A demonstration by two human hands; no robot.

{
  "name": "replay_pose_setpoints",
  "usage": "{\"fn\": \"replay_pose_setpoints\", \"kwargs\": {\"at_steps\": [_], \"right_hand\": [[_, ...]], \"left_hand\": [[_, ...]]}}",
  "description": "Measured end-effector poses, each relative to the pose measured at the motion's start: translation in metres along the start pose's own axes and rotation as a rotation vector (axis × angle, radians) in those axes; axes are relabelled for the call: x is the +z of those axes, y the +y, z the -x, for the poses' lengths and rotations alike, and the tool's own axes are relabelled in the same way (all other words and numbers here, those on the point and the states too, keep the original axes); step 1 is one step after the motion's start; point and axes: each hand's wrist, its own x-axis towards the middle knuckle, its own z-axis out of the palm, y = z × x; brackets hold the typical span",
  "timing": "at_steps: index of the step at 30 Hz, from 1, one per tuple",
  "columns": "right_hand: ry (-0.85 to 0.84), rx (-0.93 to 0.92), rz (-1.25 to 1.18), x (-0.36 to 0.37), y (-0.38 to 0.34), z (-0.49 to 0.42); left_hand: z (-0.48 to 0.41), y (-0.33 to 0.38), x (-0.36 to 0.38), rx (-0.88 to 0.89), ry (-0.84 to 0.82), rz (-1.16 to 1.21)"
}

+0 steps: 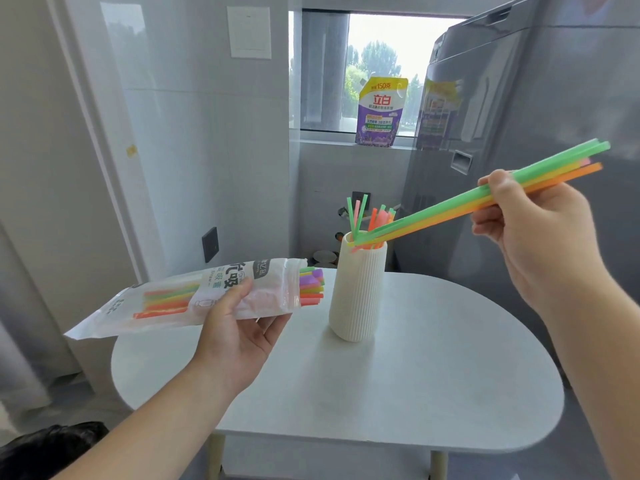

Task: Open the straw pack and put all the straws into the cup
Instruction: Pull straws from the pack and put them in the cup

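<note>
Above the white table, a bundle of green, yellow and orange straws is held in the right hand. The bundle is pinched past its middle, toward the far end, with the thumb laid on top and the fingers curled beneath. From the grip it slopes down and to the left, so that the lower tips lie at the mouth of the white ribbed cup, while the upper ends project up and to the right past the hand. The right forearm is raised from the lower right, with the wrist held higher than the cup rim. Several straws are already stood in the cup, fanned out above its rim.

To the left of the cup, the straw pack is held almost level in the left hand. The pack is cradled from below on the upturned palm and clamped by the thumb on its upper face. Its opened end is turned toward the cup, and coloured straw ends are seen protruding there, near the cup's side.
</note>
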Motion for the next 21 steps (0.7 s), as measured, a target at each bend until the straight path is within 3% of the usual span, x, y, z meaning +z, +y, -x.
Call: {"fn": "replay_pose_setpoints", "kwargs": {"at_steps": [9,21], "right_hand": [[-0.028,-0.208,0.308,0.027,-0.012,-0.01],[-0.271,-0.038,0.605,0.075,0.003,-0.037]], "left_hand": [[0.0,-0.004,0.0,-0.024,-0.037,-0.044],[-0.001,-0.005,-0.003,-0.056,-0.08,-0.062]]}}
